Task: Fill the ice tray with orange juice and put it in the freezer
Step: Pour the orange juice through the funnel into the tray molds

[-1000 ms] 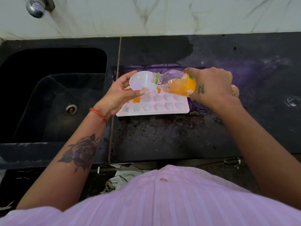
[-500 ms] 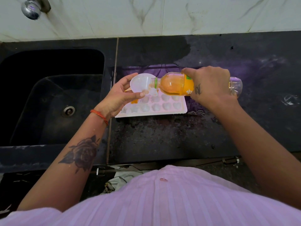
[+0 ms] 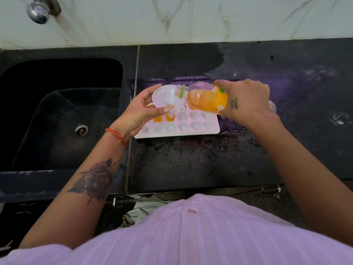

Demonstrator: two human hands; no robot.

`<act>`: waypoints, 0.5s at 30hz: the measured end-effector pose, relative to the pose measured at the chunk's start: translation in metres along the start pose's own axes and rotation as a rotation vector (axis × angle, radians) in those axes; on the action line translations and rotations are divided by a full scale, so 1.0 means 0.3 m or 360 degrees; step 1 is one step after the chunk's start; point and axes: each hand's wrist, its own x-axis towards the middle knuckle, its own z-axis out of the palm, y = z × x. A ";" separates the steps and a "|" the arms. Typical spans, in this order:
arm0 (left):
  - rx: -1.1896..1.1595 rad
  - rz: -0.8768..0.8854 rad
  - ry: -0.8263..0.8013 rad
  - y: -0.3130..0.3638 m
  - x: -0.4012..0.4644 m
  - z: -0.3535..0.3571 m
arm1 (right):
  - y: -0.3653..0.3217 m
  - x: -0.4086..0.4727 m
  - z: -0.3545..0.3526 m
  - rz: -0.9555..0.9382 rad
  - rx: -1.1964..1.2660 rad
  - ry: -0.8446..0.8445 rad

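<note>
bottle (image 3: 208,99) tipped back toward level against half a second ago, juice pooled low in the body, neck empty; pour paused. tray (image 3: 212,129) flat on dark surface (image 3: 191,165), same spot, just right of sink (image 3: 57,115). only two cells at tray's 9 o'clock end orange, rest pale: filling barely begun, freezer step far off. right hand (image 3: 246,102) wrapped round bottle at 3 o'clock of tray. left hand (image 3: 137,113) pinching funnel (image 3: 166,98) rim, thumb and fingers closed on it, held over filled cells. small orange residue in funnel throat. wet patches on surface near tray's 3 o'clock; slip risk when lifting. tap (image 3: 38,12) at 11 o'clock, clear of work.
</note>
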 end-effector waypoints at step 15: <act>0.0028 0.0021 -0.0091 -0.004 0.027 0.062 | 0.065 -0.053 -0.014 0.0101 -0.0009 -0.0041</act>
